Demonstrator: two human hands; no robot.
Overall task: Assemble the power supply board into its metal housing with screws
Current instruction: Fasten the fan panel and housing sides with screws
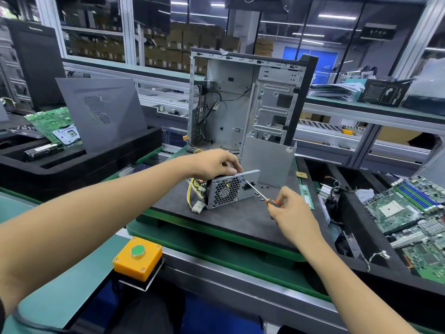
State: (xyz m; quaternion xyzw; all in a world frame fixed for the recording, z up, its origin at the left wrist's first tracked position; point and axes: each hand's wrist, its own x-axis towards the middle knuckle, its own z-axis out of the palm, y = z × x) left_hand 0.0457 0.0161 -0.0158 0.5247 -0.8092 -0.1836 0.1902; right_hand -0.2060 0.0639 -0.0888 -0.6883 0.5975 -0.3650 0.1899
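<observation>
we see a dark work mat [240, 213] on a green factory bench. our left hand [214, 165] grips the power supply housing [226, 189] mid-mat; our right hand [289, 208] pinches a screwdriver [258, 192], tip at its face. loose screws [258, 195] beside, open pc case [243, 102] behind, yellow button box [137, 257] near.

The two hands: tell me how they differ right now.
The left hand rests on top of the power supply housing, fingers curled over its upper edge, steadying it. The right hand pinches the orange-handled screwdriver, whose tip meets the housing's grille face. The left sits higher and farther away, the right nearer the camera. Both are bare.
</observation>
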